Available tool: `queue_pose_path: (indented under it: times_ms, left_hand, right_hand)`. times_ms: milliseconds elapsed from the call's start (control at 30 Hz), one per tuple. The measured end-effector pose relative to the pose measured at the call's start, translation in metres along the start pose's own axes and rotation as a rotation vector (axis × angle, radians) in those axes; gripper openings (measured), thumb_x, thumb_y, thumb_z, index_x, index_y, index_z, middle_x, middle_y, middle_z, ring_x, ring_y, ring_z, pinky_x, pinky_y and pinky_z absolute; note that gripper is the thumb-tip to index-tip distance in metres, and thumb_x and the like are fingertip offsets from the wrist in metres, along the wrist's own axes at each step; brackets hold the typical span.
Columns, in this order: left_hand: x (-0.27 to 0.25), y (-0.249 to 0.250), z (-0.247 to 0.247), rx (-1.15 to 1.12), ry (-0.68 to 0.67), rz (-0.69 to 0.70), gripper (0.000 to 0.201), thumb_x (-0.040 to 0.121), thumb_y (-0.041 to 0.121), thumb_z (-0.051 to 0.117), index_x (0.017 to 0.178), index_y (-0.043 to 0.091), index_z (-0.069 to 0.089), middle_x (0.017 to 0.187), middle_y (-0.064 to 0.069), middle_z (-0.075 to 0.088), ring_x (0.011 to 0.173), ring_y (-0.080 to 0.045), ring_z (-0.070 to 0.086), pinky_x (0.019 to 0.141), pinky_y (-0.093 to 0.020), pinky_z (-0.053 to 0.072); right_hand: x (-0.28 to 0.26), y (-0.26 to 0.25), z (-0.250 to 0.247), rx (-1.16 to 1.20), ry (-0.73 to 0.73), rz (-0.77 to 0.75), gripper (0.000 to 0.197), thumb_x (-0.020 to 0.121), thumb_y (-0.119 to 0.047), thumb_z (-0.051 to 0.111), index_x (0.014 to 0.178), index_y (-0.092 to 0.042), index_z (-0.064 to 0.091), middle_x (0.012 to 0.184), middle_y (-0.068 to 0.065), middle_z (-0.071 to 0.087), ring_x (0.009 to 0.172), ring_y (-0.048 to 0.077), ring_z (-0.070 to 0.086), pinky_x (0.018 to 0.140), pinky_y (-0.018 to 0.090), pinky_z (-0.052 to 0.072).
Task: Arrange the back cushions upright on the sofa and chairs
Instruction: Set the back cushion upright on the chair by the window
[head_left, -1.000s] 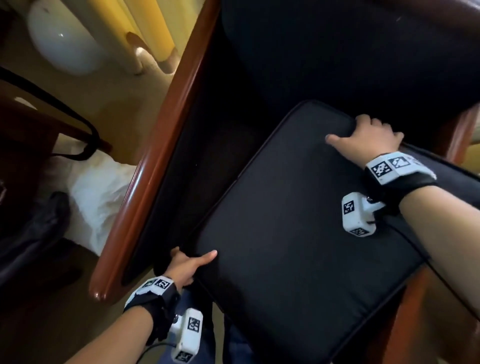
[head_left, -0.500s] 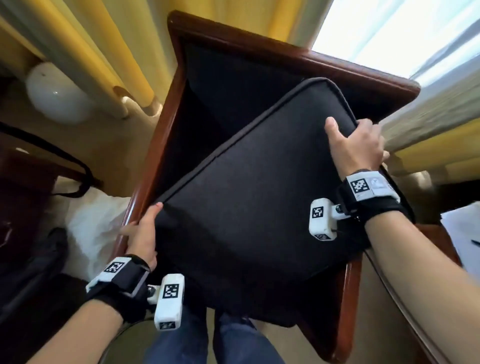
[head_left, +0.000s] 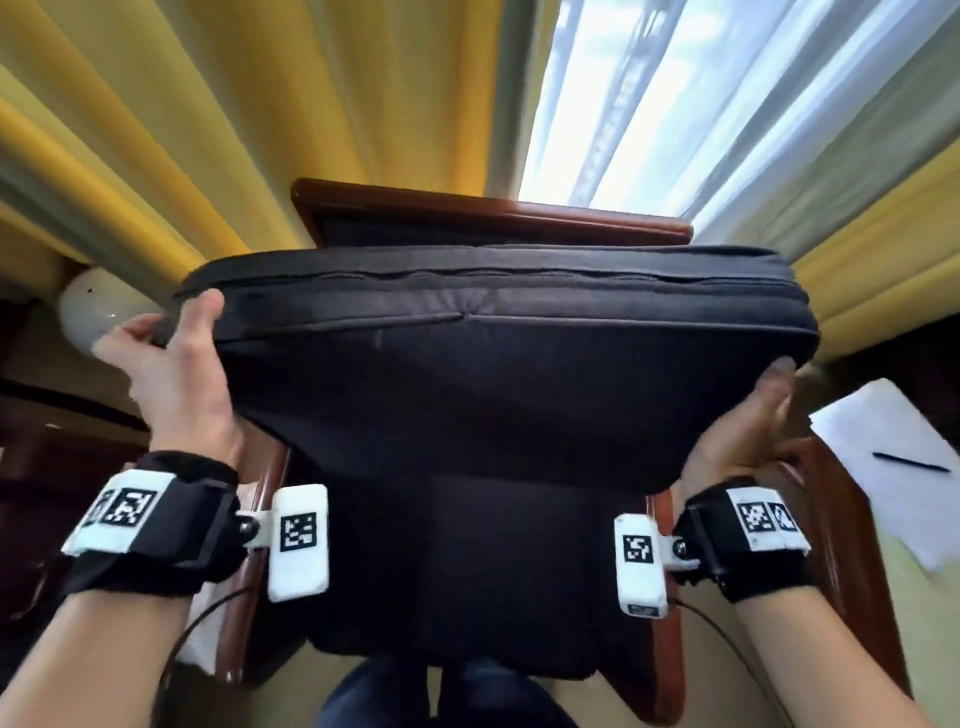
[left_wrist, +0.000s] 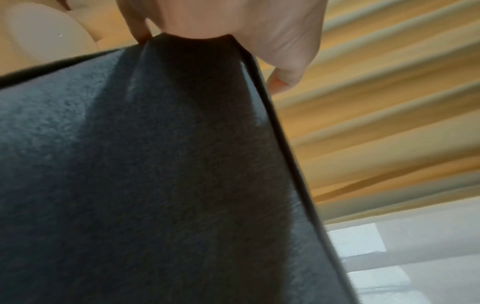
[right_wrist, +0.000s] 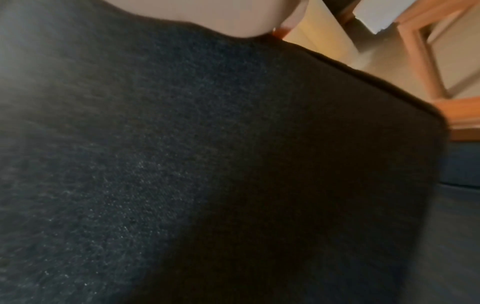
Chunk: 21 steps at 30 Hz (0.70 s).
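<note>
While the cushion (head_left: 498, 374) hung in the air over the chair (head_left: 493, 208), both hands gripped its sides. Left hand (head_left: 171, 374) pinched the left corner, thumb on the near face, fingers curled behind. Right hand (head_left: 743, 431) clasped the right edge, though its fingers were mostly hidden behind the fabric. Cushion sat tilted, zip edge up, in front of the wooden chair back and above the dark seat. Judged step: lowering it to stand against the backrest. To do it well: keep both sides level, drop the bottom edge into the crease between seat and back, then push the top flat against the frame. Soft fabric could sag or slump forward if released early.
</note>
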<state>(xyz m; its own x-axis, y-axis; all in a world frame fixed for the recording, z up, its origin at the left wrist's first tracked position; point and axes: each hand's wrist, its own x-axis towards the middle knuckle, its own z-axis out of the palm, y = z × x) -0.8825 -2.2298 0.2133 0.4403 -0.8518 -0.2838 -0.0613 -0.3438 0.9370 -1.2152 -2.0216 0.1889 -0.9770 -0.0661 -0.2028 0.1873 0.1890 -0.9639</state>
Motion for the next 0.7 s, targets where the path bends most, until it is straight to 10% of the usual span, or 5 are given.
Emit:
queue_pose_path:
  times_ms: [67, 167, 267, 467, 700]
  left_hand:
    - [0.003, 0.001, 0.0, 0.025, 0.008, 0.032, 0.057, 0.064, 0.055, 0.072, 0.105, 0.031, 0.041, 0.111, 0.003, 0.055, 0.096, -0.012, 0.059, 0.1, -0.038, 0.05]
    - [0.005, -0.004, -0.003, 0.034, 0.028, 0.006, 0.058, 0.06, 0.056, 0.076, 0.107, 0.035, 0.049, 0.117, 0.003, 0.06, 0.104, -0.014, 0.063, 0.099, -0.038, 0.052]
    - [-0.003, -0.014, 0.001, 0.109, -0.061, 0.081, 0.06, 0.069, 0.047, 0.08, 0.121, 0.029, 0.056, 0.12, 0.005, 0.06, 0.107, -0.01, 0.062, 0.097, -0.024, 0.05]
    - [0.008, -0.066, 0.029, 0.642, -0.312, 0.107, 0.07, 0.083, 0.051, 0.07, 0.142, 0.022, 0.046, 0.143, -0.015, 0.049, 0.132, -0.034, 0.046, 0.112, -0.045, 0.035]
    - [0.052, -0.109, -0.012, 0.679, -0.447, 0.053, 0.067, 0.086, 0.04, 0.075, 0.141, 0.014, 0.047, 0.141, -0.014, 0.054, 0.129, -0.032, 0.052, 0.11, -0.041, 0.037]
  right_hand:
    - [-0.009, 0.016, 0.0, 0.113, 0.021, 0.019, 0.028, 0.099, -0.047, 0.044, 0.115, -0.03, 0.06, 0.107, -0.02, 0.06, 0.094, -0.017, 0.059, 0.089, 0.01, 0.042]
    - [0.006, 0.072, 0.001, 0.168, 0.004, 0.162, 0.062, 0.077, -0.08, 0.046, 0.117, -0.038, 0.067, 0.127, -0.003, 0.067, 0.118, 0.02, 0.062, 0.101, 0.038, 0.047]
    - [0.047, 0.156, -0.008, 0.259, 0.092, 0.324, 0.083, 0.063, -0.088, 0.054, 0.12, -0.029, 0.067, 0.128, -0.003, 0.067, 0.119, 0.021, 0.062, 0.109, 0.044, 0.043]
    - [0.078, 0.262, -0.04, 0.195, 0.042, 0.517, 0.089, 0.061, -0.084, 0.054, 0.125, -0.023, 0.067, 0.13, -0.001, 0.066, 0.124, 0.023, 0.058, 0.113, 0.046, 0.038]
    - [-0.032, 0.089, -0.01, -0.42, 0.081, 0.319, 0.054, 0.088, -0.031, 0.053, 0.137, -0.012, 0.047, 0.143, 0.021, 0.044, 0.125, 0.039, 0.046, 0.106, 0.046, 0.034]
